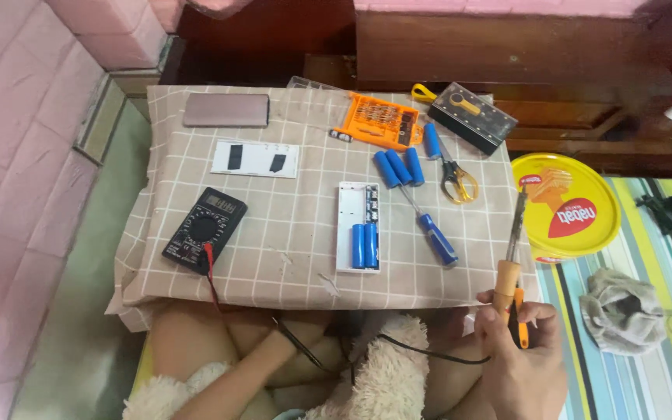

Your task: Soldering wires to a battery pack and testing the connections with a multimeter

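Observation:
My right hand (519, 354) grips the wooden and orange handle of a soldering iron (511, 257) at the table's front right corner, its tip pointing up and away. Its black cord runs left across my lap. My left hand (278, 342) lies low under the table's front edge beside a thin black lead; its fingers are hard to make out. On the checked cloth lies a white battery holder (349, 210) with two blue cells (365, 245) in it. A black multimeter (204, 229) sits at the left.
Three loose blue cells (400, 167), a blue-handled screwdriver (437, 237), yellow scissors (456, 175), an orange bit set (379, 120), a black case (472, 117), a flat grey slab (225, 110) and a white card (256, 159) share the cloth. A yellow round tin (565, 206) and grey rag (622, 311) lie right.

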